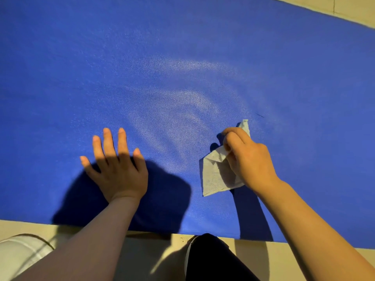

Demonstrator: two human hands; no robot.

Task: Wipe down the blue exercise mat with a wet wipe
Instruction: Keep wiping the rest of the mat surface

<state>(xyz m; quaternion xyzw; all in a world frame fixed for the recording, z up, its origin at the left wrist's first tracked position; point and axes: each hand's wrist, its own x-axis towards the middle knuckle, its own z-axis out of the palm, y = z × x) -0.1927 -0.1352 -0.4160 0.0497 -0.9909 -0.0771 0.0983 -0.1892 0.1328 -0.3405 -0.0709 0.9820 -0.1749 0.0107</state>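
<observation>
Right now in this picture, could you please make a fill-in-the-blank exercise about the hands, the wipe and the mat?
1. The wet wipe is held by the ____ hand.
2. The left hand lies flat with fingers spread on the ____ mat.
3. Shiny curved streaks lie on the mat between and beyond the two ____.

Missing words: right; blue; hands

Two hands on a blue mat, one holding a wipe

The left hand point(116, 165) lies flat with fingers spread on the mat point(182, 47). The right hand point(246, 157) pinches a crumpled pale wipe point(215, 175) against the mat beside shiny arc-shaped streaks point(188, 102). Pale floor point(142, 252) borders the mat's near edge.
</observation>
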